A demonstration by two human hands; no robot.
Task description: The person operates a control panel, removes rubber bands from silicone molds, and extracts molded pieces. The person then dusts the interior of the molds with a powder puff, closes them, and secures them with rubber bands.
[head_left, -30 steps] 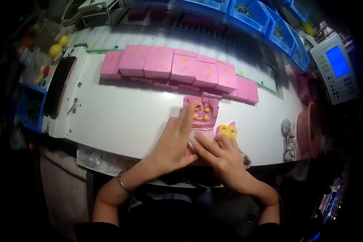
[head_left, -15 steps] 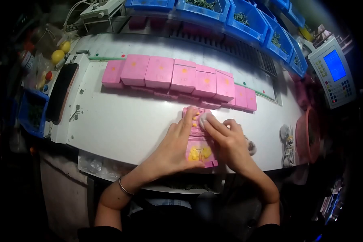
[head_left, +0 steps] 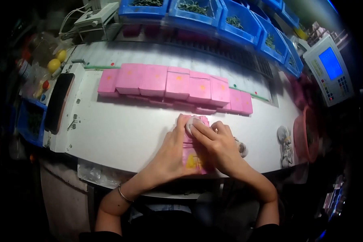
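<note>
An opened pink block, which looks like a rubber mold, lies near the table's front edge, with yellow marks on its nearer half. My left hand grips it along the left side, fingers reaching to the far end. Bunched fingers of my right hand press a small white pad onto the farther half. Much of that half is hidden under the pad and fingers. Just right of my right hand sits a small greyish item, partly covered, whose kind I cannot make out.
A row of pink blocks stands across the white table. Blue bins with small green pieces hang behind. At left lies a phone. A red bowl and a control panel with a blue screen are at right.
My right hand has moved the white pad leftward across the farther half of the pink mold, toward my left fingers. The whole view has shifted slightly.
</note>
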